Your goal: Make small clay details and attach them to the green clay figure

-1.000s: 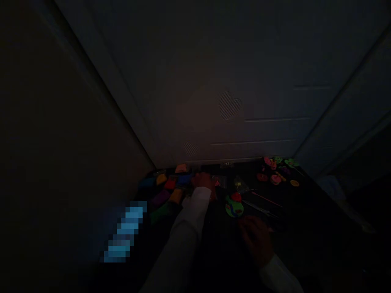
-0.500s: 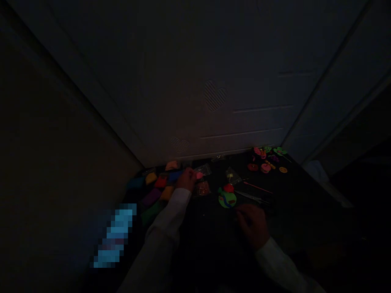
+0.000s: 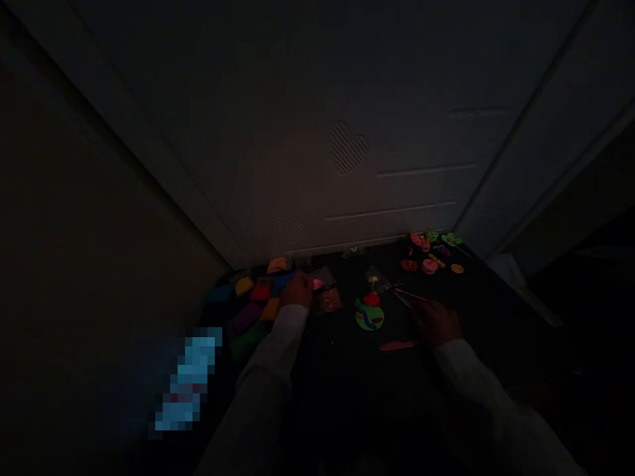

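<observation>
The scene is very dark. My left hand [image 3: 296,291] rests among several coloured clay blocks [image 3: 258,294] at the back left of a dark tabletop [image 3: 347,370], fingers curled beside a small clear bag with something pink [image 3: 320,283] in it; what it grips is unclear. My right hand [image 3: 436,322] lies further right, by thin tools [image 3: 407,295], its fingers too dim to read. A pink stick [image 3: 398,345] lies just left of it. A green clay disc with a red blob and blue stripe [image 3: 370,315] sits between my hands.
Several small clay figures in pink, green and orange [image 3: 431,254] lie at the back right. Small clear bags [image 3: 330,301] lie near the middle. A white panelled wall with heart marks [image 3: 348,149] rises behind. A blurred blue patch [image 3: 186,383] shows at lower left.
My right hand has moved up and to the right, toward the thin tools, uncovering a pink stick on the table. My left hand has stayed by the clay blocks.
</observation>
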A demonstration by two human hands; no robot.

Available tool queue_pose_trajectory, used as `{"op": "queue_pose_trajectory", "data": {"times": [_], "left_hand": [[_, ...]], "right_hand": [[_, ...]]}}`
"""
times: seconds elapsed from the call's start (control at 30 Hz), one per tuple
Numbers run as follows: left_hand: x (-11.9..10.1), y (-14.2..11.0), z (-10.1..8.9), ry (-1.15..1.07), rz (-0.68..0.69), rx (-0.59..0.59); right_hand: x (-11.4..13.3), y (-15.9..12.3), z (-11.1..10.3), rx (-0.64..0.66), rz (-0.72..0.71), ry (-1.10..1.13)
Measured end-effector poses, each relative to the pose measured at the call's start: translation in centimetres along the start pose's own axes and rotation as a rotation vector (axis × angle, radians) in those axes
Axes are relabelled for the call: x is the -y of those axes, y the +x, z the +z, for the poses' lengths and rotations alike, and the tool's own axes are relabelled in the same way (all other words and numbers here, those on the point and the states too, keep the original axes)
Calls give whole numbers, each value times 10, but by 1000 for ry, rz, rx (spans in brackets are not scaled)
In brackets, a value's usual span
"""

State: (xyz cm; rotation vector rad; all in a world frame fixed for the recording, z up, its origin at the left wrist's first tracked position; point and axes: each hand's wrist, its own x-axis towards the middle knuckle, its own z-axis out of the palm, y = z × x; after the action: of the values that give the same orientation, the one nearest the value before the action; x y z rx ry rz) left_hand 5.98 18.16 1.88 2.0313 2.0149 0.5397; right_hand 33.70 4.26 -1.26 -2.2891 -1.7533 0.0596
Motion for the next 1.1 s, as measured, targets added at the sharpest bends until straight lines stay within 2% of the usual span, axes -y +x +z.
{"op": "queue_pose_trajectory", "data": {"times": [0.23,0.47,0.53,0.6,0.67,0.73,0.77,0.83,0.97,1.1], "left_hand": [[-3,-2,-3,-15,21,1],[-2,19,11,-122,51,97],[-5,23,8,-171,48,98],[-7,18,-3,-228,56,67],[-7,2,-20,-293,92,24],[-3,-26,-37,-343,118,-14],[0,-43,-44,-359,127,-18],[5,-80,-52,-382,135,-52],[11,-142,-47,-374,109,27],[12,-166,-37,-422,22,66]], "right_hand": [[-5,2,-8,-56,10,23],[-20,-18,-11,-190,-27,177],[-21,-22,-13,-216,-50,233],[-16,-26,-18,-227,-82,296],[-2,-33,-25,-218,-125,365],[20,-43,-31,-176,-171,448],[33,-49,-34,-123,-199,508],[60,-59,-36,138,-216,780],[100,-70,-30,383,-188,1023],[106,-72,-22,459,-119,1095]]}}
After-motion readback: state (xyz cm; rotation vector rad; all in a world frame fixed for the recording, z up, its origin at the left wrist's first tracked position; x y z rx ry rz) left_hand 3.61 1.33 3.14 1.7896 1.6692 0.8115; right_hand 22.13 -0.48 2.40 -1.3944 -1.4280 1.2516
